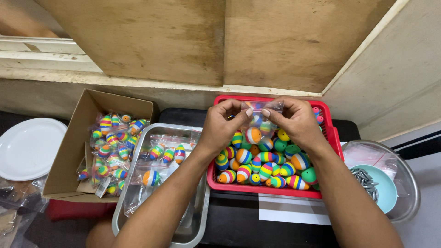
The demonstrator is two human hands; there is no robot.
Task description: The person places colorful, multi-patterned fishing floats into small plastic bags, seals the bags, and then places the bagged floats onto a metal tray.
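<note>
Plywood panels back a dark table [229, 220]. Both hands, left [223, 125] and right [294, 121], pinch a clear bag [257, 120] holding a striped float, above the red basket [331, 138]. At nine o'clock sits a steel tray [195, 225].

Packing workbench: red basket [334, 138] of striped floats [266, 171], bagged batches.

Clear bag [258, 120] with striped float [253, 135]

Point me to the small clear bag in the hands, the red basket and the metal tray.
small clear bag [254, 120], head view, on its clear front.
red basket [264, 189], head view, on its near rim.
metal tray [198, 216], head view, on its right wall.
</note>
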